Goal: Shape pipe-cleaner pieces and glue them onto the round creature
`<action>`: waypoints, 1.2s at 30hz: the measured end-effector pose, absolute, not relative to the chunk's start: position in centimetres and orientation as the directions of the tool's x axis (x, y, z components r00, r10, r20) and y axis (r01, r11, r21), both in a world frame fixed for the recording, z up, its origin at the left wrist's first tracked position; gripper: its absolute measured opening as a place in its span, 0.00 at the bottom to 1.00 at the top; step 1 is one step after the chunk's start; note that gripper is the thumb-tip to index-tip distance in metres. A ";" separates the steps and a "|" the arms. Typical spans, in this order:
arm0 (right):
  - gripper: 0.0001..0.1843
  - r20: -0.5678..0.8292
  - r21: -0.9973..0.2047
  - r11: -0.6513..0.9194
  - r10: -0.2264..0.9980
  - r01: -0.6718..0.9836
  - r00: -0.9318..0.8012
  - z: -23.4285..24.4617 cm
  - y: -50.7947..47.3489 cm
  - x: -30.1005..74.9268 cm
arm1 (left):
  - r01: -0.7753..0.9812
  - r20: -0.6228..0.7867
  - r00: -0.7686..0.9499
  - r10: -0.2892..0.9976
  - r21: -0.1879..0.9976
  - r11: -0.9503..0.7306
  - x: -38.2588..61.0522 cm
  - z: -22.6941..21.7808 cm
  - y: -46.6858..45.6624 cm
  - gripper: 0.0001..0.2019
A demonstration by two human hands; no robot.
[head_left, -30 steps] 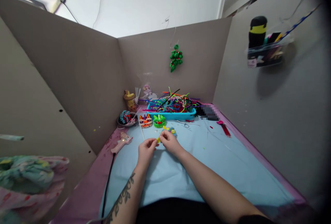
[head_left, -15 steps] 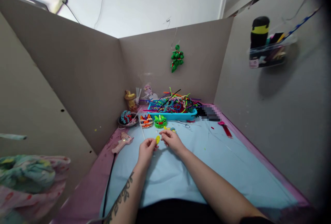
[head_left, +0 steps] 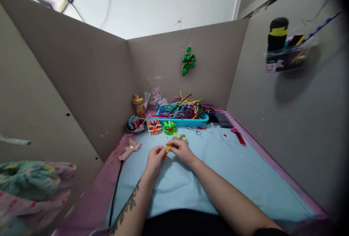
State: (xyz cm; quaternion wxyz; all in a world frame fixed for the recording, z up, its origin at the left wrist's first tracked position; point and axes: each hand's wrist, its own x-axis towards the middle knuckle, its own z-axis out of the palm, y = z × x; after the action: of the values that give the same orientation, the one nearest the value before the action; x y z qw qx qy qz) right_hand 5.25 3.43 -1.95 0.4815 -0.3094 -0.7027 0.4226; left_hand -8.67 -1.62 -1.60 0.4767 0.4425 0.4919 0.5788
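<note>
Between my two hands, over the blue cloth, is a small yellow fuzzy piece (head_left: 168, 149), likely pipe cleaner. My left hand (head_left: 157, 156) pinches it from the left. The fingertips of my right hand (head_left: 180, 151) close on its upper right side. Fingers cover much of the piece. Just behind my right hand lies a blue and yellow fuzzy figure (head_left: 183, 138), partly hidden. Further back sit an orange and white animal head (head_left: 155, 127) and a green animal head (head_left: 170, 128), both of fuzzy stems.
A blue tray (head_left: 185, 122) heaped with coloured pipe cleaners stands at the back. A pink glue gun (head_left: 131, 150) with a black cord lies left, near a dark bowl (head_left: 135, 125). Scissors (head_left: 195, 131) and a red strip (head_left: 240, 138) lie right. Grey panels (head_left: 191, 83) enclose the table.
My right hand has moved left and slightly down, from apart to touching the yellow piece. My left hand keeps its hold. The view has shifted slightly.
</note>
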 end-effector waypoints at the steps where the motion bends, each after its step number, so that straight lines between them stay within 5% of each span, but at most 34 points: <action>1: 0.09 0.421 -0.889 0.457 0.840 0.029 -0.342 -2.0 3.5 5.3 | -0.113 0.047 -0.154 0.987 0.991 -0.065 -8.7 -1.6 -1.6 0.14; 25: 0.05 0.511 -0.840 0.543 0.781 -0.013 -0.358 -0.4 3.7 6.9 | 0.008 0.096 -0.097 0.991 0.995 -0.095 -8.5 -0.9 -2.3 0.13; 36: 0.12 0.406 -0.891 0.450 0.854 0.069 -0.324 -1.0 4.2 6.6 | 0.212 0.254 -0.229 0.940 0.955 -0.206 -8.5 -1.3 -2.2 0.11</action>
State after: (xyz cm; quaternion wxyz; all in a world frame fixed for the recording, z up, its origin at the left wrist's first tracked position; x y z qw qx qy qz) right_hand 6.61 4.18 -0.95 0.4799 -0.3283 -0.7032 0.4091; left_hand -8.53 -2.21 -1.29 0.3210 0.5314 0.5421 0.5664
